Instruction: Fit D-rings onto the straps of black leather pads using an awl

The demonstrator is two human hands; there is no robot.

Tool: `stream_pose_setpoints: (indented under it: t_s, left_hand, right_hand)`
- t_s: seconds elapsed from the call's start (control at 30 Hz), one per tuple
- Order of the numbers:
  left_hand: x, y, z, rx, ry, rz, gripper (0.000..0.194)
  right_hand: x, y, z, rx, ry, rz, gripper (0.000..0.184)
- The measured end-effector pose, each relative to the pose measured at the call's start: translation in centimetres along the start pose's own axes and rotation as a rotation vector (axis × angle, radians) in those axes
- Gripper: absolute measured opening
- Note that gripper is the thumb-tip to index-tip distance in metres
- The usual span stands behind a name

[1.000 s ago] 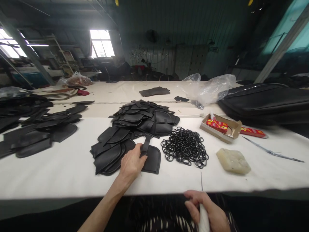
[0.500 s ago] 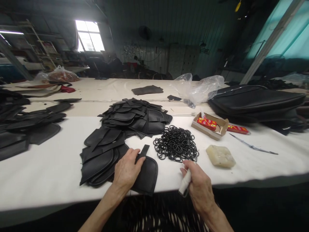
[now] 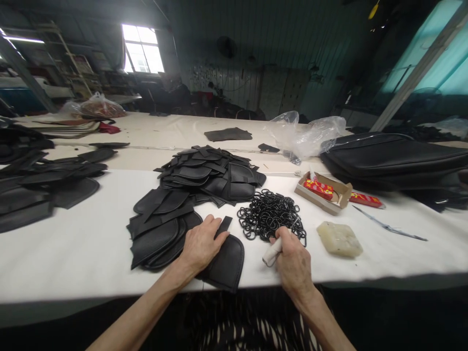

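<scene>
My left hand (image 3: 200,244) lies flat with fingers spread on a black leather piece with a strap tab (image 3: 227,263) at the table's near edge. My right hand (image 3: 292,261) is closed round a white-wrapped tool handle (image 3: 271,254), whose thin metal tip points into the heap of black D-rings (image 3: 271,215). Left of my left hand, more black leather pieces (image 3: 161,229) lie fanned out. Behind them sits a larger pile of leather pieces (image 3: 212,176).
A pale wax block (image 3: 339,239) lies right of the rings. A small cardboard box with red packets (image 3: 323,191), a thin blade (image 3: 387,225), a black bag (image 3: 395,158) and clear plastic bags (image 3: 307,134) are at the right. Dark leather stacks (image 3: 40,187) are at the left.
My right hand rose from below the table edge with the white-handled tool and moved up to the ring heap. My left hand pulled the strapped leather piece toward the near edge.
</scene>
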State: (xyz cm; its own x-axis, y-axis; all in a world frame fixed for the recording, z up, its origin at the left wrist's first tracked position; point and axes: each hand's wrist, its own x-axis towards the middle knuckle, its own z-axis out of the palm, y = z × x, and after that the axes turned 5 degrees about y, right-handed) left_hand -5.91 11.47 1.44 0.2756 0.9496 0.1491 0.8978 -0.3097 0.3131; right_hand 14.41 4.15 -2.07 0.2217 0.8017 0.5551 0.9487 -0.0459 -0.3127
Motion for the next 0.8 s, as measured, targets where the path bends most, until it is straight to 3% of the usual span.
stream_pose_setpoints:
  t_s: [0.33, 0.57, 0.8]
  left_hand:
    - [-0.4, 0.0, 0.3, -0.237, 0.051, -0.048, 0.018]
    - [-0.5, -0.5, 0.5, -0.506, 0.055, -0.069, 0.012]
    - [-1.3, 1.2, -0.3, -0.79, -0.1, -0.078, 0.022]
  right_hand:
    - [0.5, -1.3, 0.7, 0.1, -0.018, 0.135, 0.009]
    - [0.0, -0.7, 0.5, 0.349, -0.038, 0.124, 0.026]
    - [-1.6, -0.7, -0.3, 0.461, -0.002, 0.126, 0.016]
